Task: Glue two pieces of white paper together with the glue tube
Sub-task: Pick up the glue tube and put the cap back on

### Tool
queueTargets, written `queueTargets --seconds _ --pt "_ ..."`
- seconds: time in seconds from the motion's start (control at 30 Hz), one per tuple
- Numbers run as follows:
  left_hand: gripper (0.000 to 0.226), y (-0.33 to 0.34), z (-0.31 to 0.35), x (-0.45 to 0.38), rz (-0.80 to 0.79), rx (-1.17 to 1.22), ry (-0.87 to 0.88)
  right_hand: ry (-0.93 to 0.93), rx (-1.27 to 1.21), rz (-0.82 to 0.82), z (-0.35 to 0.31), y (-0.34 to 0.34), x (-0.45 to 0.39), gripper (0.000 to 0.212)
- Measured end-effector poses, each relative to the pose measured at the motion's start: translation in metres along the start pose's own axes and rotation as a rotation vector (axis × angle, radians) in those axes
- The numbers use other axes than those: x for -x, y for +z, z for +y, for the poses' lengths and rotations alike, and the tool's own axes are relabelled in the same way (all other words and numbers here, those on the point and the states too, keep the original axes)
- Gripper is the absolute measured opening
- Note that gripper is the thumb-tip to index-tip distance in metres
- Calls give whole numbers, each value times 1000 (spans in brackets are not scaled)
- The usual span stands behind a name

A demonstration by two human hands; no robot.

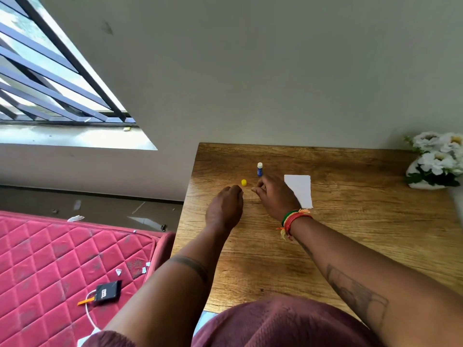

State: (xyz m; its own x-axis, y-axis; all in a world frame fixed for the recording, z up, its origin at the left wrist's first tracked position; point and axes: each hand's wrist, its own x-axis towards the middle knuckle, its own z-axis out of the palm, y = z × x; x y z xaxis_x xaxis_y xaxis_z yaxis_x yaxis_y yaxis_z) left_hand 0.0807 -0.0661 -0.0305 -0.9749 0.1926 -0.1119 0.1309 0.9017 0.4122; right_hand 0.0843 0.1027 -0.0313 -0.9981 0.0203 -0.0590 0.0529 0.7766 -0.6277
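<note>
A small blue glue tube [259, 170] with a white tip stands upright and uncapped near the far middle of the wooden table [350, 234]. Its yellow cap [244, 182] lies to the left of it. A white paper [299, 189] lies flat to the right, its near-left edge hidden by my right hand [274, 197]. That hand rests just in front of the tube, fingertips pinched together, with nothing visible in them. My left hand [225, 209] lies knuckles-up with fingers curled, just short of the cap and not touching it.
A white pot of white flowers [436, 161] stands at the table's far right. A wall runs behind the table. Left of the table lies a red quilted mattress [62, 266] with a black device [107, 293], a cable and paper scraps.
</note>
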Motion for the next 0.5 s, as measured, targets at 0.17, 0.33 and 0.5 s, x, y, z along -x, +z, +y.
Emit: queueTargets --seconds 0.17,0.33,0.5 --pt "28 1 -11 -14 11 41 -29 21 -39 -30 -7 17 -14 20" --pt "29 3 -15 -27 -2 46 -57 36 -47 -63 -8 31 -24 28" --pt "29 5 -17 -36 -24 61 -58 53 -10 -85 -9 39 -34 34"
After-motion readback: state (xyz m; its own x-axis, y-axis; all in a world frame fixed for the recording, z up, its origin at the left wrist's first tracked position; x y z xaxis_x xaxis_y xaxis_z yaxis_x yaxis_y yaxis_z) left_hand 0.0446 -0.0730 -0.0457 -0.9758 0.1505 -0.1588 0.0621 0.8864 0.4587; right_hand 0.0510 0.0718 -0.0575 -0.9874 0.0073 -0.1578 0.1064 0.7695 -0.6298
